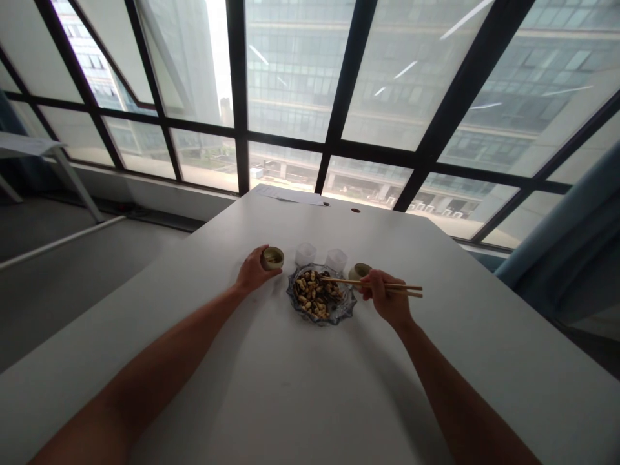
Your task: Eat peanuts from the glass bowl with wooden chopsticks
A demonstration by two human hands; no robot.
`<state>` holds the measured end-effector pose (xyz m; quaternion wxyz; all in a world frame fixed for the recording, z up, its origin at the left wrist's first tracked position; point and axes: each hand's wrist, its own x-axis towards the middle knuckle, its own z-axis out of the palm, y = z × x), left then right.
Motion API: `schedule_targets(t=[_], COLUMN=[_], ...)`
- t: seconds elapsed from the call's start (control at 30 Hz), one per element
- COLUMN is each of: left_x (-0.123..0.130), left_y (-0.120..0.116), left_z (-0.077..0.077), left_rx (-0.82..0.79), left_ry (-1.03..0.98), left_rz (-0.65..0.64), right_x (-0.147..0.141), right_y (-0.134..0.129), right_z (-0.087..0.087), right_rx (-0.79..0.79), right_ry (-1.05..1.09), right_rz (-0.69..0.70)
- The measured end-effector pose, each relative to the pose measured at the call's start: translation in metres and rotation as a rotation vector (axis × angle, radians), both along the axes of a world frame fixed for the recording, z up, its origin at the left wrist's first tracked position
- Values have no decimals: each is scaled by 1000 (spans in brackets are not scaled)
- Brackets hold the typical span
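A scalloped glass bowl stands on the white table, with peanuts in their shells on its left side and darker pieces, perhaps seeds, on its right. My left hand is closed around the left side of a small greenish cup, which has something pale at its bottom. In my right hand is a pair of wooden chopsticks; their tips reach over the bowl's contents. A second greenish cup sits just behind my right fingers, partly hidden by them.
Two translucent white cups stand behind the bowl. Papers lie at the far edge of the white table, near two round holes. Beyond are large windows; a blue curtain hangs at right, and another table is at left.
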<state>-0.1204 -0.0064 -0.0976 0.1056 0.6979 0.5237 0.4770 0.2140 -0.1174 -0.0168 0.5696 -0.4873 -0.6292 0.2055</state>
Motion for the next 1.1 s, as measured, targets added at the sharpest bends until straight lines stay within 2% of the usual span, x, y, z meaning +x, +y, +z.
schedule_targets(t=[0.13, 0.3, 0.4, 0.57, 0.7, 0.93, 1.1], left_x=[0, 1, 2, 1, 0, 1, 1], left_y=[-2, -3, -4, -4, -4, -6, -5], left_z=[2, 3, 2, 2, 3, 5, 4], left_rx=[46, 77, 78, 70, 58, 40, 30], left_ry=[19, 42, 33, 27, 16, 9, 7], left_rz=[-41, -74, -78, -78, -75, -73, -71], right_x=[10, 21, 21, 15, 15, 5, 0], right_y=[11, 19, 18, 19, 16, -7, -12], right_z=[-12, -37, -46, -49, -45, -24, -25], right_rx=[-83, -193, -249, -249, -188, 12, 35], right_ry=[324, 672, 774, 815, 752, 349, 18], right_rz=[-174, -194, -203, -206, -220, -301, -145])
